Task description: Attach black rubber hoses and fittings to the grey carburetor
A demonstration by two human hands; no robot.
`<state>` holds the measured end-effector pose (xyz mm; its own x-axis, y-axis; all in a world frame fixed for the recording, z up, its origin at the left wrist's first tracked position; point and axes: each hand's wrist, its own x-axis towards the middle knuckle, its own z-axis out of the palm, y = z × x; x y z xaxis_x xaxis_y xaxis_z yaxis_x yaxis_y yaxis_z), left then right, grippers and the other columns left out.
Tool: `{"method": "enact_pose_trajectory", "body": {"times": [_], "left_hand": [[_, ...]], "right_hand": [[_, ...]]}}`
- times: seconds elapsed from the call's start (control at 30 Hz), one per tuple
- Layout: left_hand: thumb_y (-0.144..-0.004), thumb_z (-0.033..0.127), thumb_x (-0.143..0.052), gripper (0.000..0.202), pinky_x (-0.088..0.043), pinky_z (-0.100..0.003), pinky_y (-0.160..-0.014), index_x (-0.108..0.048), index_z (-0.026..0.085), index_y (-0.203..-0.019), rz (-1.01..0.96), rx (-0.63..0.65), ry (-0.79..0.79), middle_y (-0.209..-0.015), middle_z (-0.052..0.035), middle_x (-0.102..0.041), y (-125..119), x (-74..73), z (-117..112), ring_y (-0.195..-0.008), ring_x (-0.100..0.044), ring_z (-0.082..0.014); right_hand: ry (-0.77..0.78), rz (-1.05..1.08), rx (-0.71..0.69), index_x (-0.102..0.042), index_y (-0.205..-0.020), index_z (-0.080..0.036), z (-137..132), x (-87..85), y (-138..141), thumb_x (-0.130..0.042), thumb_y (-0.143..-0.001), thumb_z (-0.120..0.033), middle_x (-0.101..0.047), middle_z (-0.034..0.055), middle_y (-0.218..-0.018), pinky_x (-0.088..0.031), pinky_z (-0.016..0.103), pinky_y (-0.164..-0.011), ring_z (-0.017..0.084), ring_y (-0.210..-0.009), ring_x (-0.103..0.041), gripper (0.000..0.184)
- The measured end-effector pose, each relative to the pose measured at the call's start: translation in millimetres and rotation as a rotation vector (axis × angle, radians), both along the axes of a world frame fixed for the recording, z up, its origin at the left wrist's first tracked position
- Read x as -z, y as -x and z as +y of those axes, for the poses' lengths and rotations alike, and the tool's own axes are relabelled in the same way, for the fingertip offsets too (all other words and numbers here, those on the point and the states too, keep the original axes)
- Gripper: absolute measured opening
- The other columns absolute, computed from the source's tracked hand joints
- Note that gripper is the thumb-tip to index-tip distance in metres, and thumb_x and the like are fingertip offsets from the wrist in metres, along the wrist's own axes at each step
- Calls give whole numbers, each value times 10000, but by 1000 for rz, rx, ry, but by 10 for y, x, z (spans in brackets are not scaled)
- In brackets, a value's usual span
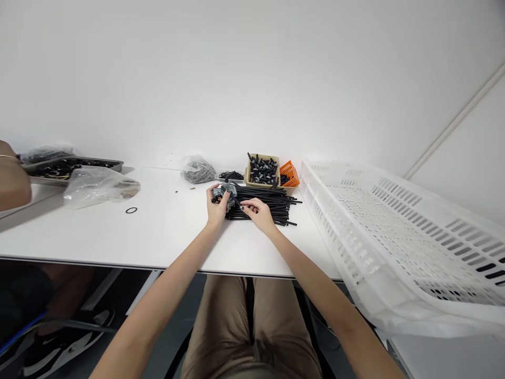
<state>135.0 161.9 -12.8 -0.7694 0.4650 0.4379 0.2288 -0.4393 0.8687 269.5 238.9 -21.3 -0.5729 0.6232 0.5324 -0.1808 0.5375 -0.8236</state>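
Note:
My left hand [217, 206] is closed round a small grey and black fitting [228, 190], held just above the white table [169, 237]. My right hand [258, 212] rests on a pile of thin black tubes [272, 202], its fingers pinched on one tube near the fitting. The tubes lie side by side, pointing right. Behind them stands a beige bin [262, 170] filled with several black and grey fittings, and an orange basket [290, 173] beside it.
A large white perforated crate [394, 231] leans at the right. A clear bag [97, 185], a black ring [131, 210], a grey tray of parts [67, 167] and a bag of small parts [198, 170] lie on the left. Another person's arm [11, 181] shows at far left.

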Motion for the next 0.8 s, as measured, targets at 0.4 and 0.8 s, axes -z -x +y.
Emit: {"method": "enact_pose_trajectory", "body": {"times": [0.4,0.8], "left_hand": [[-705,332,-726,356,-427,-196,-623,-572,251,-1016,51,37,8,-918,16,-581,-88,-26,0,-665,-539,-100],[-717,372,-681,336,-466,-213,-633,-557,247,-1003,-62,215,-24,-832,14,-600,-102,-36,14,-682,-573,-122]], "right_hand": [[-92,-8,77,-646,-800,-208,11,46,23,-503,-753,-107,-530,32,-882,-485,303,-687,140,-713,-524,181],[16,161,-37,-536,-809,-214,-35,59,39,-508,-787,-204,-481,31,-941,-533,314,-659,122,-684,-564,37]]}}
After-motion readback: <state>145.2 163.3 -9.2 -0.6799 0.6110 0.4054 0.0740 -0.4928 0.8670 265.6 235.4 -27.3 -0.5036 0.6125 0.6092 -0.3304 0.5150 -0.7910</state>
